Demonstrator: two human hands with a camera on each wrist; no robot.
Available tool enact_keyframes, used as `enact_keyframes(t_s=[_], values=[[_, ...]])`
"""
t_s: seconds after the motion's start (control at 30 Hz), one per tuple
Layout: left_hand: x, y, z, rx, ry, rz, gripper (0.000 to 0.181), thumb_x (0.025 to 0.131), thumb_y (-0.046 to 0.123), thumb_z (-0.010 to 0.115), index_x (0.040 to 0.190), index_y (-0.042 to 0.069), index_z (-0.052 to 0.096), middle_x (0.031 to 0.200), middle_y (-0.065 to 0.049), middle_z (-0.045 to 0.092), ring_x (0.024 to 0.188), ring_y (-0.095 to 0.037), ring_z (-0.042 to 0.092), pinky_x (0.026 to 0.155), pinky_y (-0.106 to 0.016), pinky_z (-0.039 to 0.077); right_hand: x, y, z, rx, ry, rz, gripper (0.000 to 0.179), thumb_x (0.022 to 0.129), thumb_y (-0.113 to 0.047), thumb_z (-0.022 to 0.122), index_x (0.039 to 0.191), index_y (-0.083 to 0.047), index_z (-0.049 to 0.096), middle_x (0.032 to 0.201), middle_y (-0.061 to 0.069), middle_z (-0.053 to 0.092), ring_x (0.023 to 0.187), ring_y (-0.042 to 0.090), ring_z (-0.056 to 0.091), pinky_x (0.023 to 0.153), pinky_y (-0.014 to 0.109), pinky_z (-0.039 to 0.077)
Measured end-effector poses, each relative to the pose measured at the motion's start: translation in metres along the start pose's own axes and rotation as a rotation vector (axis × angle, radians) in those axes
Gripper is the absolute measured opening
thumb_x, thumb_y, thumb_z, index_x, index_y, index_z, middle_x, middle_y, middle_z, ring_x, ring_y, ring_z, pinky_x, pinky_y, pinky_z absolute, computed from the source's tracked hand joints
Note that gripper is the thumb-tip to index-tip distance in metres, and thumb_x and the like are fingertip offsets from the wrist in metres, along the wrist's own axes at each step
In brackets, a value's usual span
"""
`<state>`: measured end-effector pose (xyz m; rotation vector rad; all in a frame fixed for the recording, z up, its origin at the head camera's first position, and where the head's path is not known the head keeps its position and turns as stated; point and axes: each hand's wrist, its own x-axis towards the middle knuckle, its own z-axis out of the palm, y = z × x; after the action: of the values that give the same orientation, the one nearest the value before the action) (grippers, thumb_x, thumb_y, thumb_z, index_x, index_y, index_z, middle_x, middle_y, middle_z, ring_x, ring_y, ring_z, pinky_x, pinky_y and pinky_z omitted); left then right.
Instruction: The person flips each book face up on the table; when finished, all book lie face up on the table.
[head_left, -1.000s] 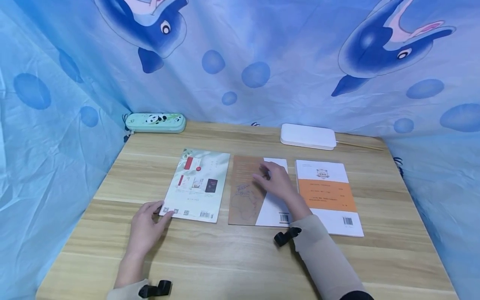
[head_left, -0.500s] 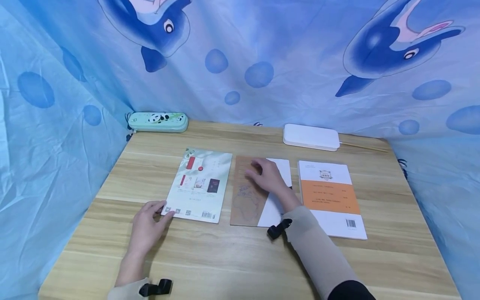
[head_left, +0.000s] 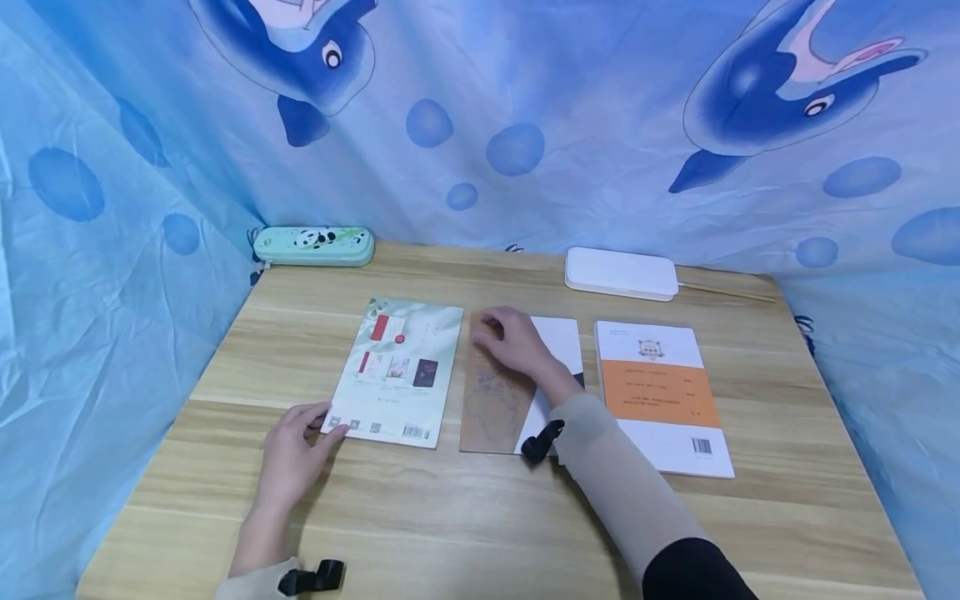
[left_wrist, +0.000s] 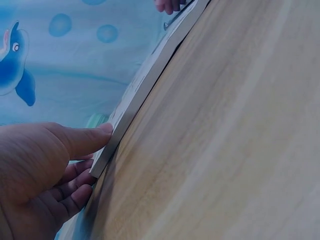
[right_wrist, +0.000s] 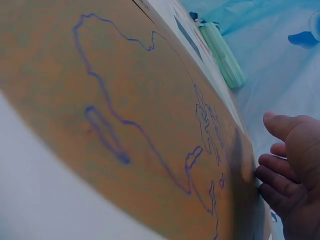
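Note:
Three books lie side by side on the wooden table (head_left: 420, 517). My left hand (head_left: 292, 458) holds the near left corner of the pale green book (head_left: 405, 400); in the left wrist view the thumb rests on the top of that book (left_wrist: 131, 102), with the fingers at its corner. Over the upper part of the middle book (head_left: 491, 408), with its brown and white cover, is my right hand (head_left: 517, 342), fingers loosely bent and nothing in them. Blue outline drawings show on the brown cover in the right wrist view. The third book (head_left: 660, 392) is white with an orange band.
A mint green pencil case (head_left: 313, 247) with a panda print sits at the back left. At the back right lies a white flat box (head_left: 621, 273), with a thin stick (head_left: 723, 292) beside it. Blue dolphin-print cloth (head_left: 465, 100) hangs behind and around the table.
My right hand has moved left across the middle book, from its white part to above its brown part. The left hand stays at the pale green book's corner.

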<state>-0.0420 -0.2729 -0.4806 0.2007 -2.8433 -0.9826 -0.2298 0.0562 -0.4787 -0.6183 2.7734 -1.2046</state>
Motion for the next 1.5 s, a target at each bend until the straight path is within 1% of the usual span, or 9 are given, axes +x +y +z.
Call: enact_keyframes(t_s=[0.23, 0.4, 0.5, 0.63, 0.8, 0.97, 1.1, 1.3, 1.5], values=[[-0.002, 0.0, -0.001, -0.009, -0.004, 0.026, 0.045, 0.092, 0.011, 0.075, 0.13, -0.009, 0.061, 0.124, -0.02, 0.059, 0.105, -0.033, 0.064, 0.087, -0.046, 0.057, 0.013, -0.006, 0.004, -0.032, 0.008, 0.0, 0.048, 0.098, -0.031, 0.068, 0.137, -0.006, 0.061, 0.134, 0.011, 0.062, 0.125, 0.026, 0.057, 0.109, 0.039, 0.046], [-0.002, 0.0, -0.001, -0.012, -0.016, 0.036, 0.045, 0.093, 0.012, 0.074, 0.13, -0.01, 0.06, 0.124, -0.021, 0.059, 0.105, -0.033, 0.063, 0.086, -0.046, 0.057, 0.02, -0.006, 0.008, -0.088, -0.017, 0.035, 0.049, 0.1, -0.036, 0.064, 0.141, -0.01, 0.058, 0.141, 0.008, 0.058, 0.132, 0.024, 0.052, 0.112, 0.039, 0.042], [-0.002, 0.0, -0.001, -0.01, -0.019, 0.034, 0.046, 0.093, 0.013, 0.075, 0.13, -0.01, 0.061, 0.124, -0.02, 0.059, 0.105, -0.033, 0.063, 0.086, -0.047, 0.057, 0.023, -0.007, 0.011, -0.091, -0.045, 0.05, 0.052, 0.1, -0.04, 0.061, 0.143, -0.012, 0.056, 0.144, 0.008, 0.056, 0.135, 0.024, 0.049, 0.114, 0.038, 0.04], [-0.001, 0.0, -0.001, -0.01, -0.031, 0.026, 0.055, 0.089, 0.017, 0.08, 0.131, -0.011, 0.06, 0.123, -0.019, 0.059, 0.107, -0.033, 0.062, 0.089, -0.049, 0.056, 0.027, -0.008, 0.013, -0.071, -0.07, 0.062, 0.053, 0.1, -0.042, 0.061, 0.144, -0.012, 0.055, 0.147, 0.008, 0.052, 0.139, 0.025, 0.045, 0.117, 0.038, 0.036], [-0.001, -0.001, 0.0, -0.023, -0.051, 0.025, 0.07, 0.08, 0.021, 0.088, 0.133, -0.011, 0.058, 0.125, -0.02, 0.057, 0.109, -0.035, 0.059, 0.091, -0.049, 0.052, 0.031, -0.006, 0.017, -0.088, -0.094, 0.049, 0.053, 0.101, -0.042, 0.061, 0.145, -0.012, 0.055, 0.149, 0.008, 0.051, 0.143, 0.025, 0.041, 0.119, 0.038, 0.032], [-0.001, 0.0, 0.001, 0.002, -0.049, 0.026, 0.072, 0.077, 0.021, 0.09, 0.133, -0.011, 0.058, 0.126, -0.021, 0.056, 0.107, -0.034, 0.057, 0.087, -0.045, 0.05, 0.034, -0.007, 0.022, -0.095, -0.126, 0.028, 0.056, 0.102, -0.043, 0.058, 0.146, -0.01, 0.052, 0.15, 0.01, 0.05, 0.143, 0.027, 0.04, 0.119, 0.039, 0.032], [-0.001, 0.001, 0.001, 0.002, -0.045, 0.026, 0.073, 0.077, 0.022, 0.09, 0.133, -0.012, 0.057, 0.128, -0.024, 0.055, 0.11, -0.037, 0.055, 0.089, -0.048, 0.048, 0.035, -0.008, 0.024, -0.099, -0.136, 0.002, 0.048, 0.105, -0.034, 0.054, 0.146, -0.009, 0.053, 0.148, 0.011, 0.051, 0.142, 0.026, 0.042, 0.119, 0.037, 0.033], [-0.001, 0.001, 0.002, -0.007, -0.04, 0.024, 0.073, 0.078, 0.021, 0.09, 0.133, -0.013, 0.057, 0.128, -0.024, 0.054, 0.111, -0.038, 0.054, 0.091, -0.049, 0.047, 0.036, -0.009, 0.023, -0.045, -0.085, -0.028, 0.039, 0.104, -0.01, 0.055, 0.143, -0.008, 0.056, 0.144, 0.012, 0.054, 0.137, 0.027, 0.047, 0.116, 0.037, 0.038], [-0.001, -0.001, 0.001, -0.016, -0.054, 0.036, 0.074, 0.077, 0.02, 0.09, 0.134, -0.013, 0.056, 0.128, -0.024, 0.054, 0.113, -0.04, 0.055, 0.096, -0.053, 0.046, 0.039, -0.008, 0.022, -0.047, -0.086, -0.08, 0.044, 0.101, -0.007, 0.06, 0.145, -0.008, 0.055, 0.134, 0.01, 0.052, 0.123, 0.024, 0.052, 0.108, 0.035, 0.046]])
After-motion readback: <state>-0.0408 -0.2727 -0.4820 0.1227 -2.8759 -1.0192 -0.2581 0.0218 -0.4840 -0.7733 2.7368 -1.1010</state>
